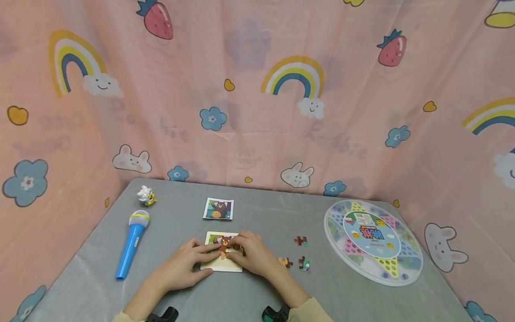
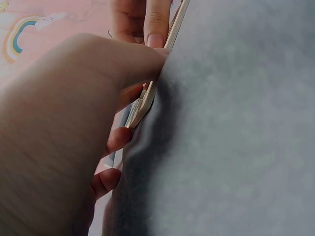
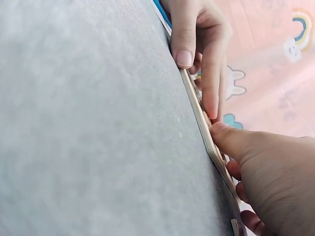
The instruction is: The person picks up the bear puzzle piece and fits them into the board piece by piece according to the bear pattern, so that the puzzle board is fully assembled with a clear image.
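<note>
A small wooden puzzle board (image 1: 222, 266) lies on the grey table, part of a brown bear picture (image 1: 224, 253) in it and its lower strip bare. My left hand (image 1: 186, 264) reaches over the board's left side, index finger straight and touching the picture, thumb near the lower left edge. From the right, my right hand (image 1: 254, 255) bends its fingers over the board, thumb and index around a brown puzzle piece (image 1: 237, 247) mostly covered by them. Both wrist views show the fingertips meeting at the thin board (image 2: 142, 105); the piece is hidden there.
Loose puzzle pieces (image 1: 304, 264) lie right of the board. Behind it is a bear picture card (image 1: 218, 209). A blue toy microphone (image 1: 132, 246) and a small figurine (image 1: 146, 196) sit left; a round board game (image 1: 339, 250) is at the right.
</note>
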The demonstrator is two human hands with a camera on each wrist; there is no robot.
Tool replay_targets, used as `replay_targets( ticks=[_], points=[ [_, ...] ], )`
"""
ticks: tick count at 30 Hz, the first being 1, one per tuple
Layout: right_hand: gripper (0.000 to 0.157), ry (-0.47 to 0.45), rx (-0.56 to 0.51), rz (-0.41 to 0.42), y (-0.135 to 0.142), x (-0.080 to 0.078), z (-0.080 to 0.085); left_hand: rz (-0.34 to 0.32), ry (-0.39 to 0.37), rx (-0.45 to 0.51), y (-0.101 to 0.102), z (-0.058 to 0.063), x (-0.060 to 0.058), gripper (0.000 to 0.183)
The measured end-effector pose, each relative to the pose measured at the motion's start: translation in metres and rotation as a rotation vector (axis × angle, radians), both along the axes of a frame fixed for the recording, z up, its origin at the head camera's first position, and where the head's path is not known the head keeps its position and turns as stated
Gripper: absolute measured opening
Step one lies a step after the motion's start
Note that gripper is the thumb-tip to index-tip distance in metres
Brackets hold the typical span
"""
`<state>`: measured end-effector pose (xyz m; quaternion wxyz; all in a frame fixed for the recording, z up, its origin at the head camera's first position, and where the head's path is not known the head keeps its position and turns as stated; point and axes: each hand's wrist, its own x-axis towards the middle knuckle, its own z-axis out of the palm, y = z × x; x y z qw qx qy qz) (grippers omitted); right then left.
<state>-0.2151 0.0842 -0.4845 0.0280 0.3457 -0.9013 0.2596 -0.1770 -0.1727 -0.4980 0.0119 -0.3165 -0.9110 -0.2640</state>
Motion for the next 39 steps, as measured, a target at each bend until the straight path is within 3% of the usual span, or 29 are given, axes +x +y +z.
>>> replay_targets(
  ticks=[18,27,35,39],
  points=[
    [0.017,-0.040,-0.016,-0.020,0.000,-0.001,-0.001,0.014,-0.032,0.013,0.000,-0.002,0.000,0.048],
    [0.017,-0.076,-0.015,0.000,0.003,-0.007,0.009,0.024,-0.056,0.013,0.000,-0.002,-0.001,0.048],
    [0.022,-0.041,-0.032,0.023,0.012,-0.010,0.016,0.028,-0.054,0.008,0.001,-0.004,-0.002,0.048],
    [0.023,-0.028,-0.036,-0.004,0.024,-0.010,0.018,0.034,-0.065,0.003,0.001,-0.004,-0.003,0.047]
  ],
)
